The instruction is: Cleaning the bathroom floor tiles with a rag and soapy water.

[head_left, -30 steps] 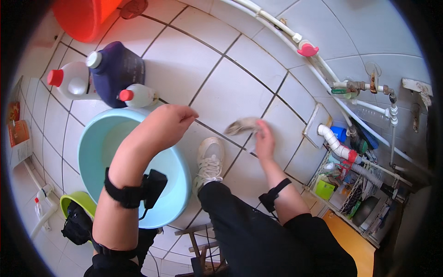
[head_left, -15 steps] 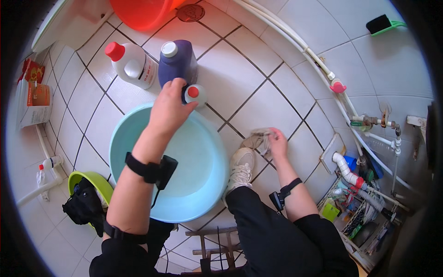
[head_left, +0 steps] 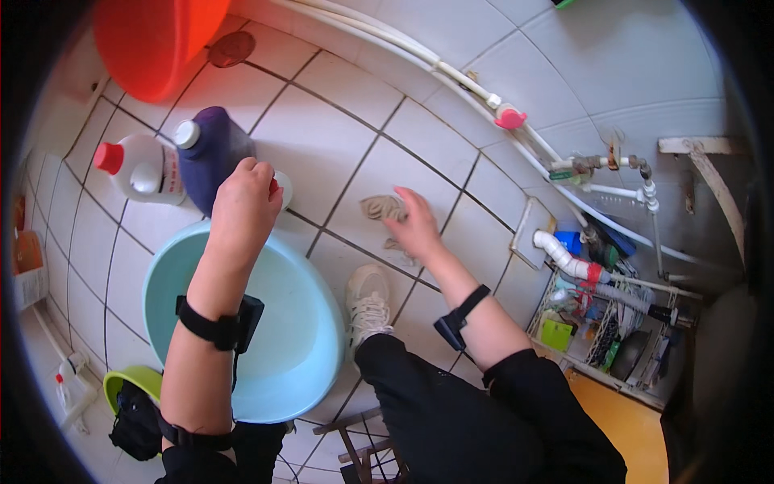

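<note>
My left hand (head_left: pixel 244 200) is closed at the red cap of a small white bottle (head_left: pixel 283 192), its fingers partly hiding the cap. That bottle stands just beyond the rim of a light blue basin (head_left: pixel 294 323) with water in it. Beside it are a dark purple jug (head_left: pixel 211 157) with a white cap and a white bottle (head_left: pixel 145 171) with a red cap. My right hand (head_left: pixel 419 227) is open over the tiles, fingers apart around a crumpled beige cloth (head_left: pixel 380 207). Another pale bit of cloth (head_left: pixel 398 252) shows below the palm.
At upper left stands a red basin (head_left: pixel 149 48) near a round floor drain (head_left: pixel 231 49). A green tub (head_left: pixel 121 379) holding black cloth is at lower left. Pipes (head_left: pixel 564 254) and a crate of odds and ends (head_left: pixel 556 302) line the right. My shoe (head_left: pixel 369 298) is beside the blue basin.
The view has swung, so everything sits further left. My right hand has loosened from the beige cloth, its fingers now spread. My left hand remains at the small bottle, now at its cap.
</note>
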Demonstrator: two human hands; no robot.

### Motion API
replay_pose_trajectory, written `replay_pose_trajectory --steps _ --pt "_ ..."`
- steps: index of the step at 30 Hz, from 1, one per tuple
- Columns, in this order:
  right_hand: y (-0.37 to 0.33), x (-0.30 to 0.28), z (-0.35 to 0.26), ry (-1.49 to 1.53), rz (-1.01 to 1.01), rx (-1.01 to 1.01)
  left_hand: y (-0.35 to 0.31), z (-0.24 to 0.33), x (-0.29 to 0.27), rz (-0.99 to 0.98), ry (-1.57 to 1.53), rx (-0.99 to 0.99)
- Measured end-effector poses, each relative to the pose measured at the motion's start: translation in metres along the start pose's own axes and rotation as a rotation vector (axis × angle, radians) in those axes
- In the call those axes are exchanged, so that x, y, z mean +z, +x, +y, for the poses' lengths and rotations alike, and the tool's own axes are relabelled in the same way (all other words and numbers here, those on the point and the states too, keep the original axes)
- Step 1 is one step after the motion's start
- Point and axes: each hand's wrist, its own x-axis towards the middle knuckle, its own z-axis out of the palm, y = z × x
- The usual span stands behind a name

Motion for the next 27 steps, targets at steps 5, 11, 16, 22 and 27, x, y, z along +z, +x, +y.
replay_pose_trajectory --steps 5,11,16,22,27 --pt "0.029 -0.001 -0.051 0.241 -0.09 -0.152 0.02 0.086 0.015 -0.007 -0.152 0.17" --pt "0.014 -0.029 -0.044 0.515 0.138 0.006 0.025 0.163 0.051 -0.079 -0.354 0.22" --pt "-0.017 -0.053 0.07 0.418 0.374 0.183 0.019 0.193 0.072 -0.145 -0.539 0.252" --pt "-0.039 -0.134 0.232 0.422 0.995 0.431 0.004 0.157 0.085 -0.072 -0.479 0.189" --pt "-0.036 -0.187 0.314 0.453 1.037 0.645 -0.004 0.141 0.093 -0.142 -0.452 0.095"
